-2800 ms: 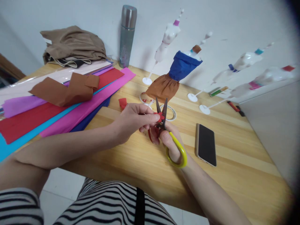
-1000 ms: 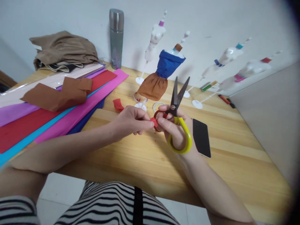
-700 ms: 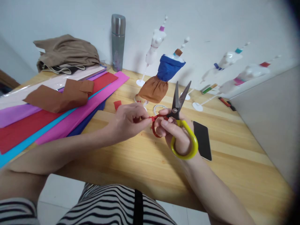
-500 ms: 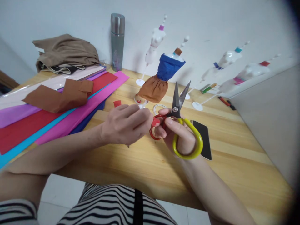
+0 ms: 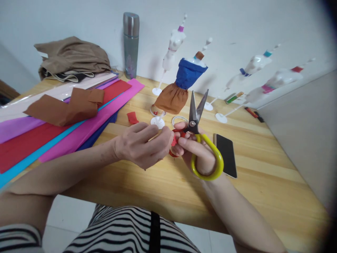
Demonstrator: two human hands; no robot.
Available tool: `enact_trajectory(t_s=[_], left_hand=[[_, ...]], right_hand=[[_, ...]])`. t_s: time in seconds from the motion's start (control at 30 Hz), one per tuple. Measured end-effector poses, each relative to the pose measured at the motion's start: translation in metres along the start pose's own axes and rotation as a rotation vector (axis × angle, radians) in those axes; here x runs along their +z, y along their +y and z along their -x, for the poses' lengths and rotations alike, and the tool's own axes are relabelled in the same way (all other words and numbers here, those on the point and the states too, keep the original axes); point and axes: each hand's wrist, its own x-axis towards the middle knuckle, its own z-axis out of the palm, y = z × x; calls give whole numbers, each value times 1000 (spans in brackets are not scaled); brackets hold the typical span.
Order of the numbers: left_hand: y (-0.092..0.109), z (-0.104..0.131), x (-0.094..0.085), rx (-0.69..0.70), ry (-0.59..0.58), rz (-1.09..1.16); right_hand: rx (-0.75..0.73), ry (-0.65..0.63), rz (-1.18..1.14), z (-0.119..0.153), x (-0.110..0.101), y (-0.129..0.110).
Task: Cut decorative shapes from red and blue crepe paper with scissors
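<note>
At the near edge, below the wooden table [image 5: 131,182], we see our striped top [image 5: 118,228], and above the tabletop our hands meet. Our left hand [image 5: 143,146] is curled, its fingertips turned under beside the small red piece [image 5: 174,140]; we cannot tell whether they grip it. Our right hand [image 5: 201,153] wears the scissors [image 5: 192,123] by their yellow and red loops, the blades apart and pointing away from us, and its thumb and fingers hold the red piece just beside the red loop. That piece looks thin, light and soft, likely to crease or tear under a hard tug, so a gentle pinch at its edge should suit it; the scissors look stiff and heavier, best steadied by the loops, clear of the blades. To the right lies the phone [image 5: 226,154], flat and probably slick, better lifted by its sides. Beyond our left hand sits a red scrap [image 5: 132,118], near the pink strip [image 5: 92,119] and the folded brown piece [image 5: 63,109], both limp-looking. Farther on, the dress form in a blue bodice [image 5: 190,72] and gathered brown skirt [image 5: 172,99] leans on a slender stand, and at the wall are the bottle [image 5: 131,45] and the bundled cloth [image 5: 76,54]
</note>
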Motion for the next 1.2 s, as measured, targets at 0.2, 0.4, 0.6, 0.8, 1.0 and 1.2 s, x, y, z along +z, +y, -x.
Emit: enact_trajectory(t_s=[0.2, 0.4, 0.6, 0.8, 1.0, 1.2], left_hand=[[-3, 1, 2, 43, -14, -15], [-10, 5, 7, 0, 13, -111], [-20, 1, 17, -157, 239, -57], [-9, -10, 17, -675, -8, 881], [2, -9, 22, -711, 48, 894], [6, -9, 19, -712, 110, 918]], right_hand=[[-4, 3, 12, 1, 0, 2], [-88, 61, 169, 1, -2, 3], [-241, 204, 308, 3, 0, -3], [-252, 166, 354, 0, -2, -1], [-269, 163, 382, -1, -3, 3], [-255, 147, 244, -2, -9, 7]])
